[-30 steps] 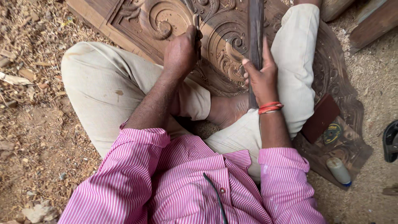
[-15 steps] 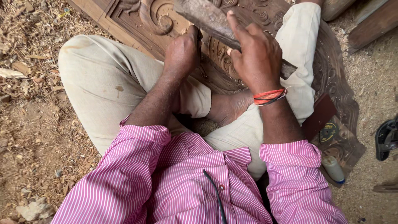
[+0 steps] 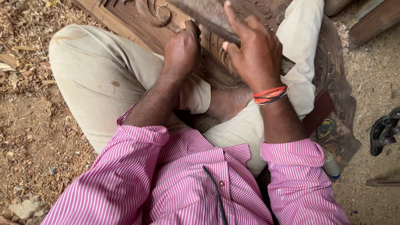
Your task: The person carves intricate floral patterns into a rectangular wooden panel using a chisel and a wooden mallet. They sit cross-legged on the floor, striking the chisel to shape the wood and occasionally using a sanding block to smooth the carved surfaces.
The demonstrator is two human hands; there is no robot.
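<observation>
Carved wooden panel (image 3: 137, 18) lies flat on the ground from ten to two o'clock, across the seated person's legs, and looks heavy, stiff and fragile along its raised scrollwork, so it is best gripped by its plain outer frame. Left hand (image 3: 181, 52), at twelve o'clock, is clenched on a small chisel (image 3: 184, 24) set against the carving. Right hand (image 3: 252, 54), at one o'clock, grasps a blurred wooden mallet (image 3: 206, 14), fingers partly lifted.

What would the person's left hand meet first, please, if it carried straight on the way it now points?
The left hand points up the picture and down at the carved wooden panel. It would probably meet that panel's relief first, just beyond the knuckles. The slim tool it grips already seems to touch there, though depth is unclear.
</observation>
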